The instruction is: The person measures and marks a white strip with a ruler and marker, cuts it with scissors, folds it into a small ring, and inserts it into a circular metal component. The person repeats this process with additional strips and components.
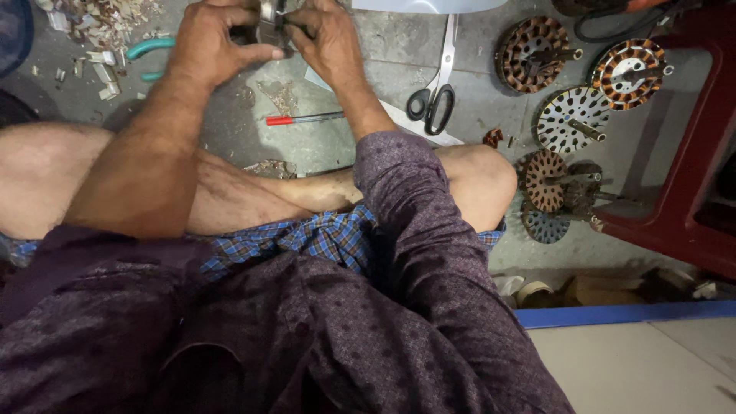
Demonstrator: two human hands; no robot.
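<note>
Both hands meet at the top edge of the view around a small grey metal part (270, 23), held up off the concrete floor (337, 146) so it can be steadied from two sides — the left hand (211, 42) wraps it from one side with the thumb laid across the front, the right hand (326, 34) closes in from the other, fingers (303, 31) pinching its edge. Most of the part is hidden behind the fingers, so its exact shape cannot be told. The left forearm crosses over the bare knee, the right reaches out straight from a purple patterned sleeve (414, 199). Below the fingers lies a red-capped pen (303, 119); to their right, black-handled steel scissors (437, 84); further right, well apart, copper-wound round motor stators (537, 54) sit grouped by a dark red plastic stool (690, 153) — within reach. Left of the fingers, teal-handled pliers (146, 54) rest near paper scraps (100, 23).
</note>
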